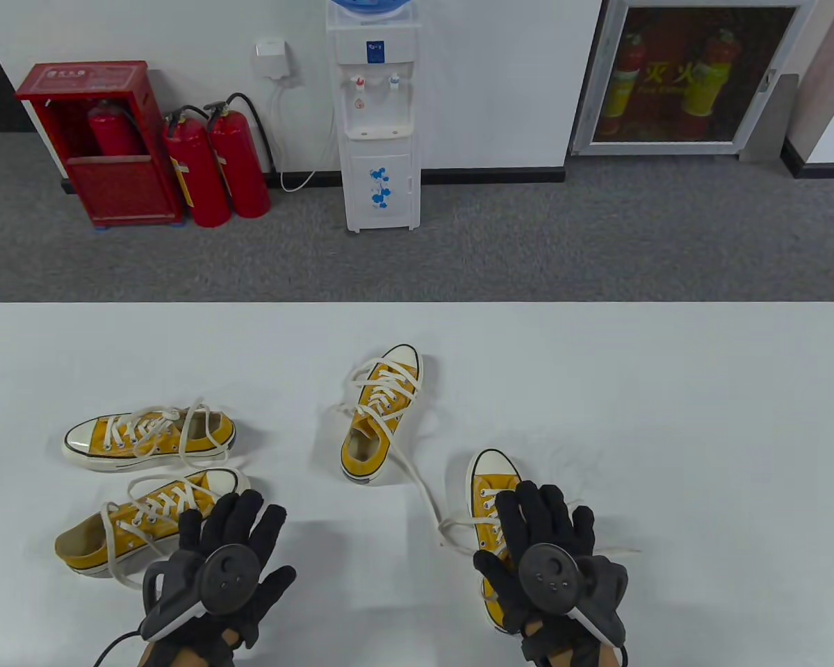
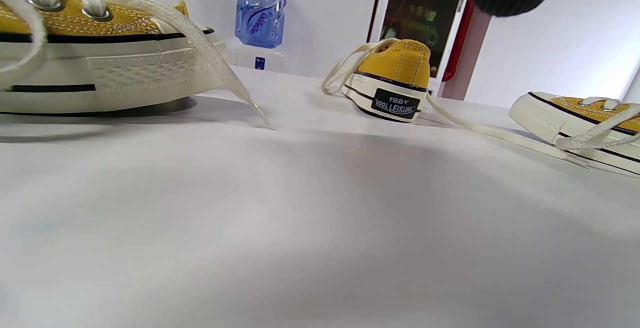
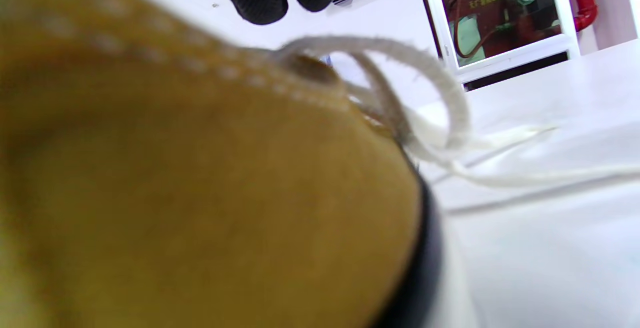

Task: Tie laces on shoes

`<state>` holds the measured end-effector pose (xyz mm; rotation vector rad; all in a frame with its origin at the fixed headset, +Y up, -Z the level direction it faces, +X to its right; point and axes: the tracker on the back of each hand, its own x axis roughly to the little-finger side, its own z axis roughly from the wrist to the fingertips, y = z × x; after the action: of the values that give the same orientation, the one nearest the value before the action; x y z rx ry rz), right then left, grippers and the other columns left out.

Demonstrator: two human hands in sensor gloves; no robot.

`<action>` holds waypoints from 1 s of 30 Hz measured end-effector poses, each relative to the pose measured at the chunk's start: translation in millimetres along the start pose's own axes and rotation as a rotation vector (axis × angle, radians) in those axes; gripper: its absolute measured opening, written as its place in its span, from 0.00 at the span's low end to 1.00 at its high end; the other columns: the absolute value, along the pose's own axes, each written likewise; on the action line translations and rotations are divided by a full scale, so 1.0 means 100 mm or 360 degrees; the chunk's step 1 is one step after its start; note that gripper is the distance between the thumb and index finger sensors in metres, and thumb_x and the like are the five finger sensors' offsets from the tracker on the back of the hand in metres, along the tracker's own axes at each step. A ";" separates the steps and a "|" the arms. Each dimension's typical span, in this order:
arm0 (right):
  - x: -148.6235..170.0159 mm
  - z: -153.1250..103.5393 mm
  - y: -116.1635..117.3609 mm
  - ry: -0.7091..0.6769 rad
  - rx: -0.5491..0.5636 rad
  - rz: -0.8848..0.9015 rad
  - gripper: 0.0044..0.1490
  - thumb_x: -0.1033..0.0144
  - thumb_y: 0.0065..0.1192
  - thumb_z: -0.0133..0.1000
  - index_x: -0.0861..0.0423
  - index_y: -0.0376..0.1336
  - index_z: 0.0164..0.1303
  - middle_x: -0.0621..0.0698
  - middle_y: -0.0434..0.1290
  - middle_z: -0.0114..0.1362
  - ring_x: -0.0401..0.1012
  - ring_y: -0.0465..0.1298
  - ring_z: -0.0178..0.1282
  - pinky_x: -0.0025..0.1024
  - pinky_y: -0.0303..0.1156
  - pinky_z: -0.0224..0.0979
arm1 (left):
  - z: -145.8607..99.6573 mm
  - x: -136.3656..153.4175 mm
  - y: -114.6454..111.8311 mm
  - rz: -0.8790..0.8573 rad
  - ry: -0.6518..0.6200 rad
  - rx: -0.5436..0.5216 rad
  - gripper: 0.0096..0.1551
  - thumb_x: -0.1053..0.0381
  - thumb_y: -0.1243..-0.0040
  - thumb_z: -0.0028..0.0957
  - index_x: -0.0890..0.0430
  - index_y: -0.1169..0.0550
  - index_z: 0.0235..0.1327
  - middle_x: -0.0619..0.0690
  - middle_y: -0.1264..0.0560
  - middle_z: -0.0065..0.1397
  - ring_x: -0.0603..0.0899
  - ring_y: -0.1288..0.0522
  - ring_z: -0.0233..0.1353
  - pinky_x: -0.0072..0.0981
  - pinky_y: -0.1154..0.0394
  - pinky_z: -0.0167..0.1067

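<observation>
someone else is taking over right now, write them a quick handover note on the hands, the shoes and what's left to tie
Left hand: fingers spread, over the toe end of the near-left yellow canvas sneaker; gripping nothing that shows.
Right hand: fingers spread above the near-right yellow canvas sneaker; whether it touches is unclear.
Shoes: four on the white table. The far-left yellow sneaker lies toe to the left; the centre yellow sneaker points away, its long cream lace trailing to the near-right one.
Done: no finished bow visible; the far-left laces may be looped.
Left: tie every pair of laces, probably starting with the near-right sneaker.
</observation>
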<state>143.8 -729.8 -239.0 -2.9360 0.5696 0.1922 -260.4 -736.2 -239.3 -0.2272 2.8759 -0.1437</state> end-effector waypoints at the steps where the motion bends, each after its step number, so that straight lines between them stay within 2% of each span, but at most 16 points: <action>1: 0.03 0.00 -0.01 0.0026 0.0005 0.0021 0.55 0.32 0.55 0.48 0.48 0.49 0.83 0.50 0.43 0.88 0.58 0.46 0.89 0.72 0.34 0.78 | 0.00 0.00 0.00 0.0000 0.0001 -0.0004 0.50 0.29 0.49 0.53 0.44 0.49 0.85 0.55 0.59 0.91 0.72 0.59 0.88 0.82 0.67 0.71; 11: 0.33 0.02 -0.07 0.0245 0.0054 0.0144 0.51 0.36 0.59 0.49 0.49 0.54 0.81 0.52 0.51 0.86 0.56 0.62 0.82 0.71 0.41 0.79 | 0.00 0.02 0.00 -0.0025 0.0003 0.0000 0.49 0.29 0.49 0.53 0.44 0.48 0.85 0.55 0.59 0.91 0.72 0.58 0.88 0.83 0.67 0.71; 12: 0.35 0.02 -0.07 0.0254 0.0047 0.0152 0.51 0.36 0.60 0.49 0.49 0.54 0.81 0.52 0.52 0.86 0.56 0.63 0.81 0.71 0.42 0.79 | 0.00 0.02 0.00 -0.0029 0.0006 -0.0004 0.49 0.29 0.49 0.53 0.45 0.48 0.85 0.58 0.59 0.91 0.72 0.58 0.88 0.83 0.67 0.71; 15: 0.40 0.03 -0.05 0.0285 0.0021 0.0158 0.51 0.36 0.61 0.48 0.50 0.56 0.80 0.53 0.56 0.84 0.54 0.67 0.78 0.71 0.44 0.79 | 0.00 0.02 0.00 -0.0028 0.0011 0.0000 0.49 0.29 0.49 0.53 0.45 0.48 0.85 0.55 0.59 0.91 0.72 0.58 0.88 0.83 0.67 0.71; 16: 0.41 0.03 -0.05 0.0292 0.0011 0.0164 0.51 0.35 0.61 0.48 0.51 0.57 0.79 0.53 0.57 0.83 0.53 0.68 0.77 0.71 0.44 0.79 | 0.00 0.02 0.00 -0.0028 0.0011 0.0002 0.49 0.29 0.49 0.53 0.45 0.48 0.85 0.58 0.59 0.91 0.72 0.58 0.88 0.83 0.67 0.71; 18: 0.43 0.04 -0.03 0.0303 -0.0023 0.0162 0.52 0.35 0.62 0.47 0.51 0.58 0.79 0.53 0.58 0.82 0.53 0.69 0.75 0.70 0.45 0.79 | 0.00 0.02 0.00 -0.0036 0.0009 0.0012 0.49 0.29 0.49 0.53 0.44 0.48 0.85 0.55 0.59 0.91 0.72 0.58 0.88 0.83 0.67 0.71; 19: 0.44 0.04 -0.02 0.0304 -0.0048 0.0169 0.51 0.35 0.62 0.47 0.51 0.59 0.78 0.53 0.59 0.82 0.52 0.70 0.74 0.70 0.46 0.79 | 0.00 0.02 0.00 -0.0038 0.0009 0.0013 0.49 0.29 0.49 0.53 0.44 0.48 0.85 0.58 0.58 0.91 0.72 0.58 0.88 0.83 0.67 0.71; 30: 0.42 0.07 0.09 0.0257 -0.0334 0.0149 0.53 0.35 0.67 0.45 0.52 0.61 0.77 0.53 0.65 0.78 0.49 0.75 0.66 0.67 0.52 0.78 | 0.00 0.03 -0.01 -0.0058 0.0012 0.0031 0.49 0.29 0.49 0.53 0.45 0.47 0.85 0.58 0.58 0.91 0.72 0.58 0.88 0.83 0.67 0.71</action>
<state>178.1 -751.8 -253.6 -3.1504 0.7533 0.0258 -262.8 -737.2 -240.3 -0.2763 2.8776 -0.1795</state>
